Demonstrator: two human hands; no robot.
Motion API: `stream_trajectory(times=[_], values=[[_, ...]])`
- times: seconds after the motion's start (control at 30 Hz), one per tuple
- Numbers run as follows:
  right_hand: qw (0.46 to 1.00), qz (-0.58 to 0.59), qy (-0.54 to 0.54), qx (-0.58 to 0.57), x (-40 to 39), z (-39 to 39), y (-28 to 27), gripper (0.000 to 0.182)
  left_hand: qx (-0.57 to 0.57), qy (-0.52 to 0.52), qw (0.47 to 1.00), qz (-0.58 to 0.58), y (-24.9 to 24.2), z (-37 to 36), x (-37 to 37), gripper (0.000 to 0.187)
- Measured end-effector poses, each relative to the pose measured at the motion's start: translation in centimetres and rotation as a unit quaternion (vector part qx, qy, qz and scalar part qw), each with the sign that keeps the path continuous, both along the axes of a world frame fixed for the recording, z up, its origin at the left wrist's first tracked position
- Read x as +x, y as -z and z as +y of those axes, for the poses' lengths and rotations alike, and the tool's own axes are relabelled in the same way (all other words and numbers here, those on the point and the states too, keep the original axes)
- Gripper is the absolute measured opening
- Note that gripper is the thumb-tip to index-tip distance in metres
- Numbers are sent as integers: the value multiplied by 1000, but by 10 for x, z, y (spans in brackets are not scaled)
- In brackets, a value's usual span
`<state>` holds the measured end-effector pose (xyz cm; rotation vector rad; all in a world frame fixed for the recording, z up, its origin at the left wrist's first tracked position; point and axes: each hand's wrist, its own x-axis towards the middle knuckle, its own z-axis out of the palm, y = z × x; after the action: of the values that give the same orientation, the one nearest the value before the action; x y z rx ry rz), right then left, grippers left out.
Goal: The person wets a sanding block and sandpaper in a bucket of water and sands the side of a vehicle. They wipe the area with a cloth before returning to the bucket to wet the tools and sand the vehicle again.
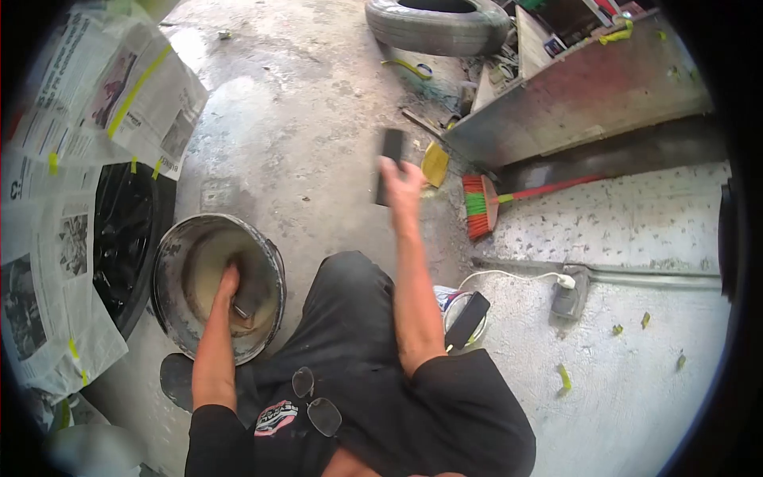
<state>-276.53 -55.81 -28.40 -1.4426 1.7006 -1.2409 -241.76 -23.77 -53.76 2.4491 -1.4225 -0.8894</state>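
My left hand (228,282) reaches down into a round, stained bucket (274,274) with murky, pale-brown water inside. Its fingers are hidden in the water, beside a dark grey thing (248,300) I cannot make out. Over the concrete floor, my right hand (404,184) is closed around a long, flat black sanding block (391,147), which looks slightly blurred. A yellow sheet (435,164), perhaps sandpaper, lies just right of that hand.
Newspaper (52,207) taped around a black wheel (127,238) stands at left. A broom (481,207) leans at right. A phone (467,319) rests on a white container near a cord plugged into a wall outlet (570,294). A tire (437,28) lies at the back.
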Motion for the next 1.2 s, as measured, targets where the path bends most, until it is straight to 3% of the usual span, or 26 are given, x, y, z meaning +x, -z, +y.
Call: stream_trajectory(times=[0.1,0.2,0.27,0.33,0.47,0.8,0.9,1.0,1.07,1.17,1.2], values=[[966,70,-240,-65,115,33,-72,66,78,124,987,-63,15,-10,13,36],[909,-79,-405,-63,201,71,-118,54,84,234,953,-170,42,-13,36,30],[878,-108,-459,-79,234,107,-121,53,84,243,947,-194,45,-13,46,28],[853,-116,-483,-157,254,134,-89,58,101,187,967,-142,29,-16,43,28],[840,-60,-519,-144,245,158,-89,60,109,78,989,-56,8,-8,39,27],[836,-88,-528,-121,249,158,-96,57,90,-80,983,136,-10,-3,26,26],[844,-62,-511,-149,246,133,-103,51,63,-174,939,288,-6,-3,17,26],[872,-67,-473,-108,243,112,-115,43,55,-310,829,462,-7,-3,5,26],[880,-55,-456,-120,239,101,-120,41,92,-346,774,522,-13,-8,-1,26],[889,-45,-444,-99,234,94,-116,48,180,-293,782,520,-49,-21,-10,38],[892,-44,-442,-85,232,93,-117,48,153,-298,812,477,-60,-24,-14,42]])
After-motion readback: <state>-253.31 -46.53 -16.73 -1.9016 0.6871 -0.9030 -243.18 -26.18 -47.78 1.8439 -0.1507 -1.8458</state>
